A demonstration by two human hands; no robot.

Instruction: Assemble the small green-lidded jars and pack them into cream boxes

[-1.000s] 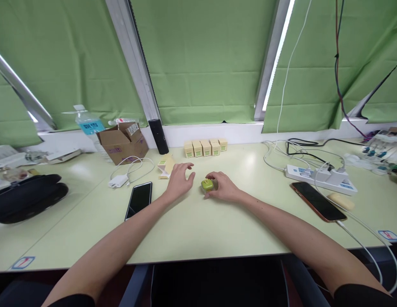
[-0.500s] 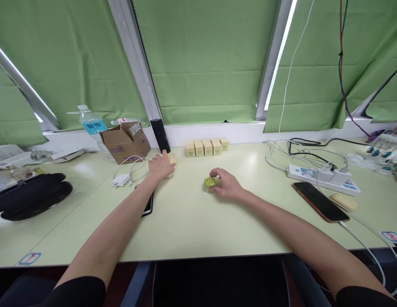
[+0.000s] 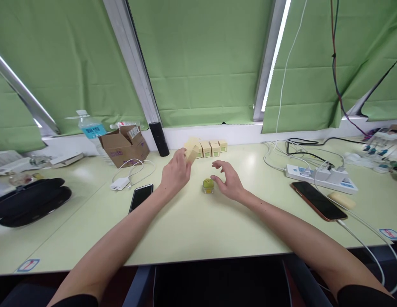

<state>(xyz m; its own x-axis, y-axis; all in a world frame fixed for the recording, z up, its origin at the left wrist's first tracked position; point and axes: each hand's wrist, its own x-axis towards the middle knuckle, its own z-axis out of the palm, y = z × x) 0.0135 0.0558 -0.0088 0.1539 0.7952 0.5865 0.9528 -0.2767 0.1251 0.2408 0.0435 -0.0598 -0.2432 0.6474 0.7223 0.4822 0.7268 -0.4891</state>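
Note:
My left hand (image 3: pixel 176 172) is closed around a small pale-yellow carton (image 3: pixel 192 154), held tilted above the table in front of a row of like cartons. A small jar (image 3: pixel 208 186) with a green lid and a clear base stands upright on the table. Just right of it is my right hand (image 3: pixel 229 181), its thumb and fingers apart and curved, holding nothing. The thumb tip lies very near the jar's lid; whether they touch, I cannot tell. My left fingers partly hide the carton's lower end.
Several small cartons (image 3: pixel 215 149) line the wall. To the left are a phone (image 3: pixel 141 197), a white charger (image 3: pixel 120 183), a cardboard box (image 3: pixel 124 147) and a black cylinder (image 3: pixel 159 139). A power strip (image 3: pixel 320 178) and another phone (image 3: pixel 318 200) lie on the right.
My left hand has moved right from beside the black cylinder, bringing a carton up to the row. The right hand has let go of the jar, its fingers now spread apart.

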